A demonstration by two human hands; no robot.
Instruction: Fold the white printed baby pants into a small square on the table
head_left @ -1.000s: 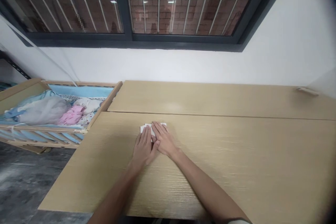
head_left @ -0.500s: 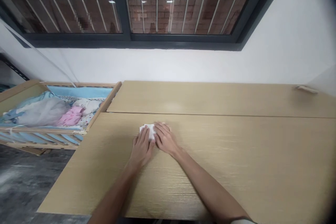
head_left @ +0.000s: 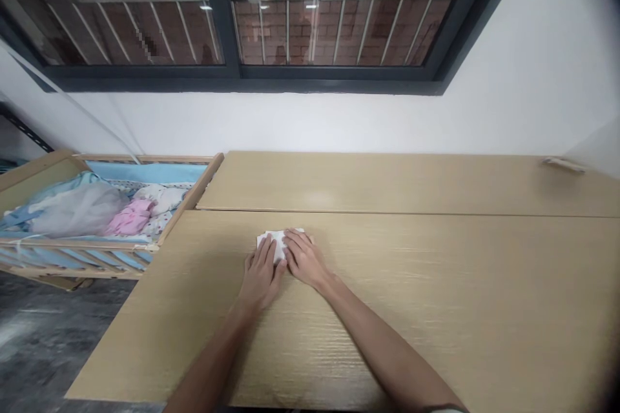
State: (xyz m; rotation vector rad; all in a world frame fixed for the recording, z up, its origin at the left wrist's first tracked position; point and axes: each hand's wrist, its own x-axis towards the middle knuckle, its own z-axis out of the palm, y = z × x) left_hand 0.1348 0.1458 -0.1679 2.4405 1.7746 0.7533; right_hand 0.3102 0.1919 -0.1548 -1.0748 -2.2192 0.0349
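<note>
A folded white piece, paper or tissue by its look, lies flat on the wood-coloured board. On its left part rests my left hand, palm down with the fingers stretched out. The flat fingers of my right hand cover its right part. Both thumbs point inward at its near edge, close together. Some of the white surface shows between the two hands, and the rest is hidden beneath them.
Behind a narrow seam lies a second board along the white wall. At left stands a wooden crib with pink cloth and other bedding. A small pale object sits at the far right. Above is a dark-framed window.
The hands and the white piece keep nearly the same place on the board. The whole view has shifted very slightly.
</note>
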